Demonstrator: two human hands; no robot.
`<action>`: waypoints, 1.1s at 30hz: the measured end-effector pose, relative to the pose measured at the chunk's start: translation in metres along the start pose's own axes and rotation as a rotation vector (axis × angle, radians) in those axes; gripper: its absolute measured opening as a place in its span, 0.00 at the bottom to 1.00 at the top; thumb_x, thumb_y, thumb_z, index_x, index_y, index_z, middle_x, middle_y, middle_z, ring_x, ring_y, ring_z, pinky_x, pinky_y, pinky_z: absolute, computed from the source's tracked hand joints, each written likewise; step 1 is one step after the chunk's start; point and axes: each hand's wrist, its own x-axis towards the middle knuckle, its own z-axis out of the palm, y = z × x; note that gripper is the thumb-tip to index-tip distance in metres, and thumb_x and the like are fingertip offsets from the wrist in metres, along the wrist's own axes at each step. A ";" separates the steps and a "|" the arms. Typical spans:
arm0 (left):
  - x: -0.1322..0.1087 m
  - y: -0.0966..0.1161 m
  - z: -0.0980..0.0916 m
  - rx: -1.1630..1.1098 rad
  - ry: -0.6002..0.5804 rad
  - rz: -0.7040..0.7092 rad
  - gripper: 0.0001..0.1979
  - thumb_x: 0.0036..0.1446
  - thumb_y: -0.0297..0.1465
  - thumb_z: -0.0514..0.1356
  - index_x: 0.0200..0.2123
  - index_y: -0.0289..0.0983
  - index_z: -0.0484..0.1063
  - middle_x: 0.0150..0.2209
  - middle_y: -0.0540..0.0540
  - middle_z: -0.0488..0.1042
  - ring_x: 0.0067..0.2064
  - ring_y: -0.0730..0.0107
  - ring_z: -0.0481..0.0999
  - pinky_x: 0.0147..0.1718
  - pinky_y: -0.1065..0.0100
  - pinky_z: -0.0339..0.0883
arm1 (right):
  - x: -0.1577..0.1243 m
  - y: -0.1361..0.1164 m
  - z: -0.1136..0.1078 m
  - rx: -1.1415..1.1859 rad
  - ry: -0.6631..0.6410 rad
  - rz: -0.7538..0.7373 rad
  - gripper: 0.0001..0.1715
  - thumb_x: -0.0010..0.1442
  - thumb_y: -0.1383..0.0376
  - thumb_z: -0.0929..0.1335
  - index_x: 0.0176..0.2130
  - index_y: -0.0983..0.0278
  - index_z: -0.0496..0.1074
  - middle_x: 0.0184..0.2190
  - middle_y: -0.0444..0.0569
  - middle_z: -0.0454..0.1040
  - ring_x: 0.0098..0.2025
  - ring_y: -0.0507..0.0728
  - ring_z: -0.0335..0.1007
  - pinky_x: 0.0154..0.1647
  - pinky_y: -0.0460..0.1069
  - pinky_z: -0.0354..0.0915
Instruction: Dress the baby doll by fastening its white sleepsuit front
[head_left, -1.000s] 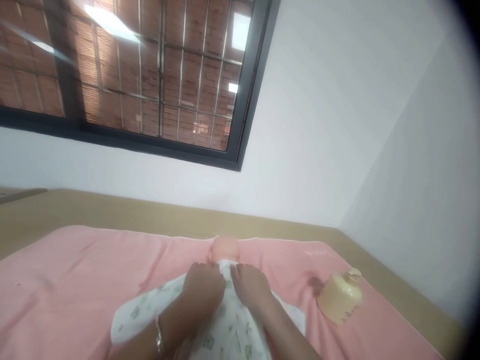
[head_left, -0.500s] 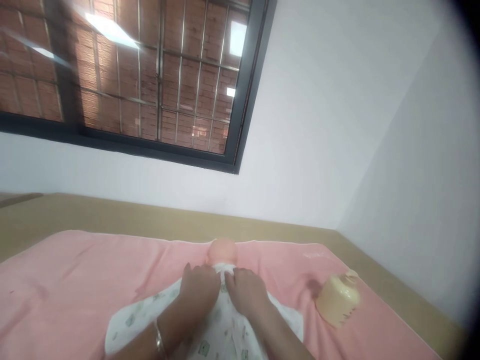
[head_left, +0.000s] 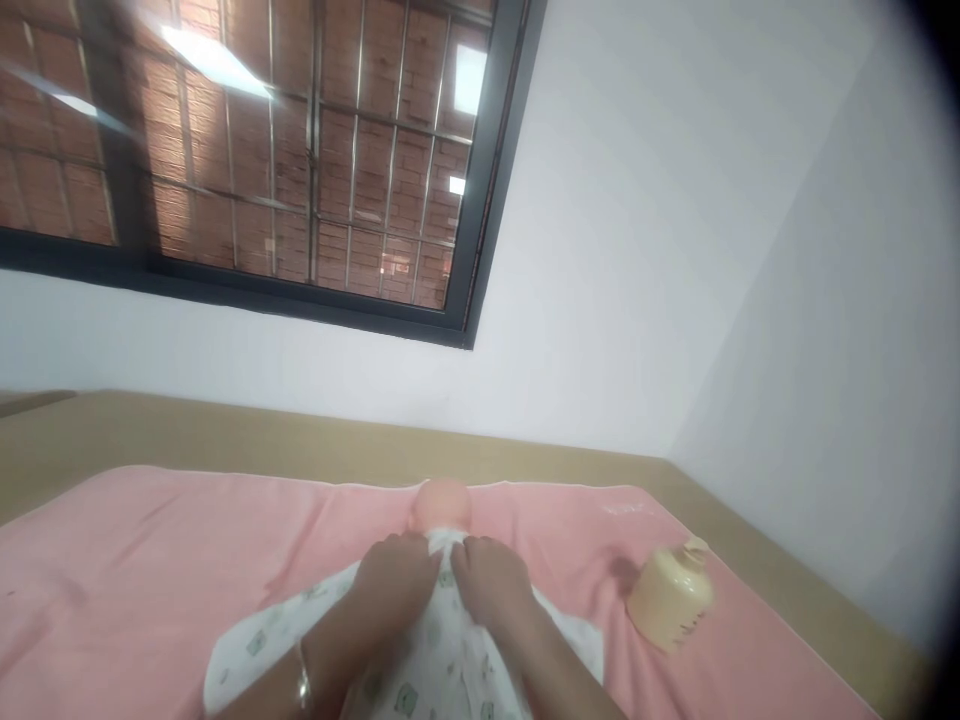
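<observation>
A baby doll lies on the pink blanket (head_left: 187,540), its smooth round head (head_left: 442,503) showing beyond my hands. White baby clothing (head_left: 429,665) with small green prints spreads over its body, sleeves out to both sides. At the neckline, my left hand (head_left: 399,580) closes on the left side of the fabric, fingers curled. Just across a narrow gap, my right hand (head_left: 495,582) pinches the right side of the same neckline. A bracelet (head_left: 303,675) circles my left wrist. The rest of the doll is hidden under cloth and forearms.
A pale yellow bottle-like container (head_left: 670,600) with dark marks is on the blanket at the right. Beyond the blanket runs a tan surface (head_left: 300,435), meeting the white wall (head_left: 600,250). A dark-framed window (head_left: 300,180) with metal bars is above at the left.
The view has shifted slightly. A raised finger of my left hand has come down onto the fabric. Both hands otherwise stay at the neckline.
</observation>
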 end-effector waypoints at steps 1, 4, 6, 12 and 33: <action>-0.002 0.003 0.003 0.037 0.006 0.021 0.17 0.59 0.37 0.48 0.35 0.36 0.74 0.40 0.37 0.76 0.42 0.55 0.73 0.41 0.58 0.62 | 0.005 0.006 0.001 0.042 -0.050 0.018 0.30 0.66 0.59 0.50 0.36 0.66 0.74 0.35 0.58 0.76 0.37 0.61 0.72 0.33 0.50 0.60; -0.002 0.007 0.006 0.097 0.008 0.048 0.12 0.56 0.34 0.52 0.33 0.36 0.74 0.39 0.36 0.75 0.41 0.54 0.73 0.41 0.58 0.62 | 0.010 0.015 0.000 0.130 -0.111 -0.015 0.35 0.67 0.56 0.47 0.36 0.66 0.75 0.36 0.58 0.76 0.37 0.59 0.72 0.34 0.50 0.60; 0.001 0.003 0.002 0.084 -0.003 0.028 0.13 0.57 0.35 0.51 0.33 0.36 0.74 0.38 0.37 0.76 0.40 0.56 0.74 0.39 0.59 0.63 | 0.003 0.009 -0.003 0.099 -0.061 -0.016 0.33 0.67 0.58 0.48 0.36 0.67 0.74 0.35 0.58 0.76 0.36 0.59 0.72 0.34 0.50 0.60; 0.010 -0.010 -0.006 -0.068 -0.042 0.004 0.22 0.62 0.40 0.42 0.36 0.37 0.74 0.38 0.42 0.77 0.38 0.61 0.75 0.37 0.65 0.64 | -0.023 -0.020 -0.007 -0.041 0.124 -0.188 0.24 0.66 0.61 0.53 0.39 0.68 0.73 0.35 0.58 0.75 0.40 0.60 0.69 0.42 0.52 0.59; -0.005 0.016 0.005 0.230 0.091 -0.049 0.14 0.58 0.30 0.50 0.34 0.33 0.74 0.36 0.35 0.76 0.41 0.55 0.74 0.46 0.53 0.58 | -0.003 -0.003 0.004 -0.015 0.026 -0.027 0.24 0.66 0.62 0.53 0.35 0.67 0.73 0.33 0.57 0.75 0.35 0.59 0.71 0.33 0.50 0.60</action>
